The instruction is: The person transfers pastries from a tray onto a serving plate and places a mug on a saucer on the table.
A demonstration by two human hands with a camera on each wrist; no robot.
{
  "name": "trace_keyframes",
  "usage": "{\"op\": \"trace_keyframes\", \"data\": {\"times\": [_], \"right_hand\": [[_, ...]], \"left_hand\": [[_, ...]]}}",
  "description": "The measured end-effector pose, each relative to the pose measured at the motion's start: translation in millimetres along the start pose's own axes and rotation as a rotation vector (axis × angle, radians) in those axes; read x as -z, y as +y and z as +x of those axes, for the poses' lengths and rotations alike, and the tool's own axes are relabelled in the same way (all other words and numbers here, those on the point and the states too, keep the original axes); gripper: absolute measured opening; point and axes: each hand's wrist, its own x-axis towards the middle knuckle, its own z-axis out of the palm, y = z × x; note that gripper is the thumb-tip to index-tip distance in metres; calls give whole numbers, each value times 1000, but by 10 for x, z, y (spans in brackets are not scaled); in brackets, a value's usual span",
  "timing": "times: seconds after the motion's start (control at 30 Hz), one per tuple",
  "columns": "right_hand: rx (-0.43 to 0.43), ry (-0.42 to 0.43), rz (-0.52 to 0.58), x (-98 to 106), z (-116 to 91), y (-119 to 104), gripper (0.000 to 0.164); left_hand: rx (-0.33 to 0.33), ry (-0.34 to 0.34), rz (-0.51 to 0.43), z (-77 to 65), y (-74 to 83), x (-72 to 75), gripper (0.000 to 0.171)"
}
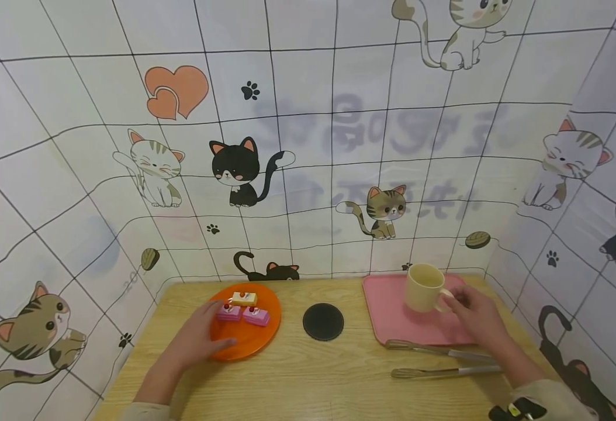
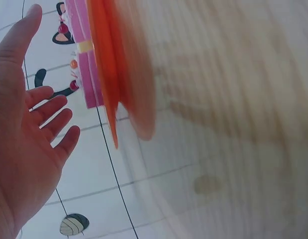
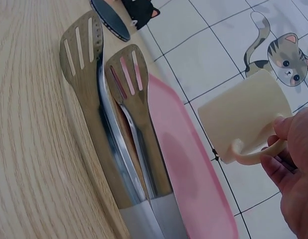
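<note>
My right hand [image 1: 473,313] pinches the handle of a cream mug [image 1: 422,287]. The right wrist view shows the mug [image 3: 243,117] tilted, with a gap between it and the pink tray [image 1: 387,313]. At the left, my left hand [image 1: 194,334] is beside the orange plate [image 1: 250,345], its fingers spread and holding nothing. In the left wrist view the palm of the left hand [image 2: 24,144] faces the plate's edge. Small toy-like cakes sit on the plate: a yellow cake [image 1: 244,299], a pink cake [image 1: 256,316] and another pink cake [image 1: 229,313].
A round black coaster [image 1: 323,321] lies between plate and tray. One slotted turner [image 1: 418,347] lies along the tray's front edge, another slotted turner [image 1: 426,372] nearer on the wooden table [image 1: 308,386]. Walls with a cat-printed covering [image 1: 308,175] stand behind and at both sides.
</note>
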Motion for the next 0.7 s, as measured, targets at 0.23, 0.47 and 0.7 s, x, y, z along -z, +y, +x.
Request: {"op": "trace_keyframes", "data": {"times": [0.23, 0.47, 0.7], "right_hand": [[-13, -59, 43, -24, -33, -128, 24], [-13, -66, 45, -85, -51, -160, 25], [-7, -78, 87, -108, -61, -246, 27]], "left_hand": [[-37, -11, 19, 84, 131, -71, 101], [-93, -6, 34, 141, 261, -154, 98], [-116, -29, 58, 210, 457, -186, 96]]}}
